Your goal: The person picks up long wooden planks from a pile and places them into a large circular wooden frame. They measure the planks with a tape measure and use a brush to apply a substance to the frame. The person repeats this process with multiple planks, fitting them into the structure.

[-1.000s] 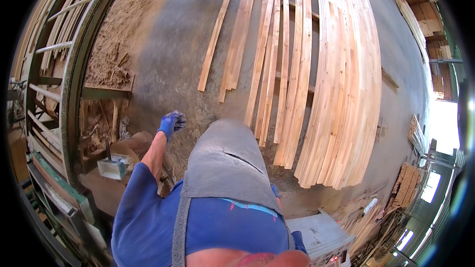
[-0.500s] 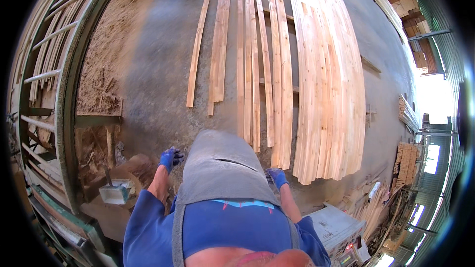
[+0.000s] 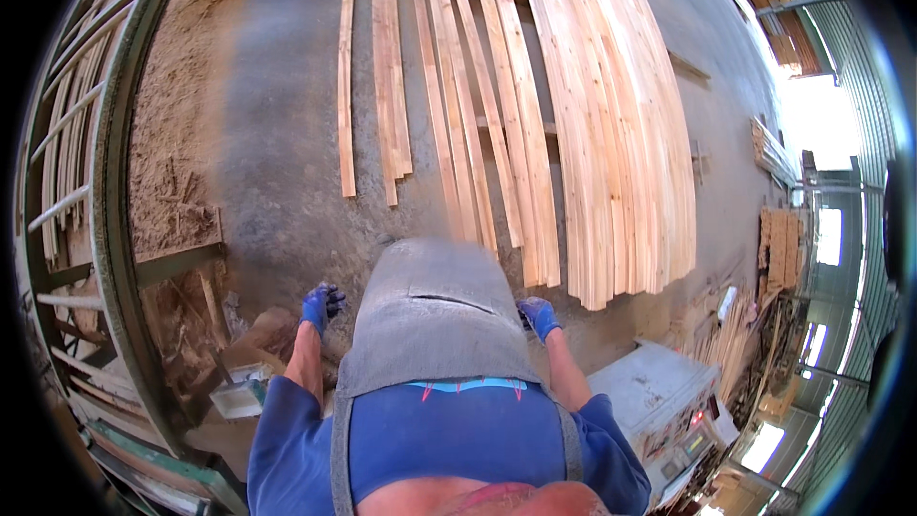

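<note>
Long wooden planks (image 3: 535,124) lie side by side on the concrete floor (image 3: 277,134), just ahead of a worker in a grey apron (image 3: 435,325). The blue-gloved left hand (image 3: 320,306) hangs loosely curled, empty; the right hand (image 3: 540,315) likewise, nearest the plank ends.

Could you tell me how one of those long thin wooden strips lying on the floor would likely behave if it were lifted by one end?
The wooden strips look long and thin, so one would probably sag and wobble if lifted by one end. Being flat, it should not roll. Its narrow section suggests it is fairly light, though it might snap if bent hard.
</note>
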### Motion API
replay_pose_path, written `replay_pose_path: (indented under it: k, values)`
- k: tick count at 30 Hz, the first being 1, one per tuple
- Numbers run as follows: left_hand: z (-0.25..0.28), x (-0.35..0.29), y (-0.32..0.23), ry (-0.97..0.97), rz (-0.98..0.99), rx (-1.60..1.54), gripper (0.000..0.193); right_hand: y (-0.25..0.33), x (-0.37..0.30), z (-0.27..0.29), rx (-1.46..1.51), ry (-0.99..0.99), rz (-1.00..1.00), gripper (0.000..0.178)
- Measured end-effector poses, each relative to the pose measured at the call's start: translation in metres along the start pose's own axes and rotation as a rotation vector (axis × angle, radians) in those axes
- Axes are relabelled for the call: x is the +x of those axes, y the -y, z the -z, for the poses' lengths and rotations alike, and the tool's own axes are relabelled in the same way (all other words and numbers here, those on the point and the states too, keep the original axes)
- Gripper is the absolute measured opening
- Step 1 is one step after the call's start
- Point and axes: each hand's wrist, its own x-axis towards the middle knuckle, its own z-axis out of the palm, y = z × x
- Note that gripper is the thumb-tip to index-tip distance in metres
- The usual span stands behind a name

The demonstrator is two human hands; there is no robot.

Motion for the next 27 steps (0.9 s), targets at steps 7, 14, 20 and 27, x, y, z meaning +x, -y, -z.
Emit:
replay_pose_path:
  k: [7,14,20,27]
  values:
    - [-0.005,0.001,-0.037,0.04,-0.053,0.006,0.036,-0.089,-0.022,-0.02,0.179,0.032,0.138,0.029]
    - [-0.004,-0.015,-0.047,0.008,-0.077,0.047,0.036,-0.03,-0.048,-0.032,0.654,0.014,-0.241,0.054]
    - [0.009,-0.012,-0.01,-0.003,0.01,-0.142,0.033,-0.048,0.042,0.018,-0.119,0.01,0.215,0.029]
    - [0.008,-0.03,0.011,-0.028,-0.029,-0.082,0.036,0.022,0.045,-0.001,-0.963,0.064,0.642,0.022]
